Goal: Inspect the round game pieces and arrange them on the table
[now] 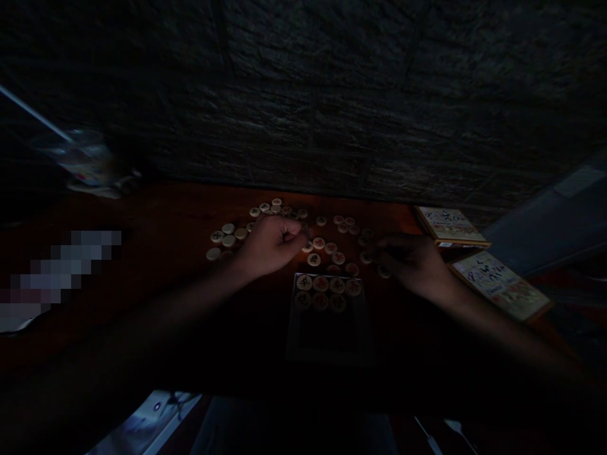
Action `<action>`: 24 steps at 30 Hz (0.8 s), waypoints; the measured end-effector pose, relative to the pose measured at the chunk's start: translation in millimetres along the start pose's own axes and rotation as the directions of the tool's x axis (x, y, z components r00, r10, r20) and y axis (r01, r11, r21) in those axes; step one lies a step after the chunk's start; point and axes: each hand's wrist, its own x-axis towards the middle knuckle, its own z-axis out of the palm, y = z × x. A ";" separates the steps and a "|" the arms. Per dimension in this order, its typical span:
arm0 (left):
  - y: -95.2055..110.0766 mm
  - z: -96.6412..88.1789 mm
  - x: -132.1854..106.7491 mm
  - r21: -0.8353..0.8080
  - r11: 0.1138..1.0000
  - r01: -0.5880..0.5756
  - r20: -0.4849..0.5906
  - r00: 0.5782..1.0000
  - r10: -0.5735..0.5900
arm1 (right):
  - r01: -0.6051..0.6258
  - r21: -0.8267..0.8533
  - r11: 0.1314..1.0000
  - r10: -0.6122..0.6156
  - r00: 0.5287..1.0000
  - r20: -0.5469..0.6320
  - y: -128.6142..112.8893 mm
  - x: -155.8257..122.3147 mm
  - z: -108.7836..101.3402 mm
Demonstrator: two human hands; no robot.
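Round wooden Chinese chess pieces (313, 260) with red or black characters lie scattered across the table, some face down. Over them is my left hand (272, 245), its fingers curled and thumb closed against the index finger; whatever is between them is too dark to make out. At the right of the spread, my right hand (415, 260) reaches down with its fingertips at a chess piece (365, 257). Deep shadow hides how those fingers close. Between my forearms sits a shallow tray (290, 335), its far end holding two rows of pieces, characters up.
Two Chinese chess boxes, one farther back (453, 226) and one nearer (502, 284), lie at the right. A clear cup (88, 158) with a straw stands at the far left. Behind the table (190, 205) rises a dark stone wall (303, 114). Lighting is very dim.
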 end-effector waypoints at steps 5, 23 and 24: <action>-0.6 1.6 0.8 0.021 1.000 0.008 0.017 1.000 -0.009 | 0.030 -0.011 1.000 -0.029 1.000 0.008 -0.1 0.6 -0.3; -3.7 2.8 -0.2 0.023 0.999 0.036 0.035 0.999 -0.036 | 0.122 -0.117 0.986 -0.122 0.992 0.008 0.0 -0.2 0.6; -3.6 2.6 -0.3 0.021 0.999 0.036 0.034 0.999 -0.037 | 0.122 -0.109 0.987 -0.122 0.993 0.010 0.0 -0.1 0.7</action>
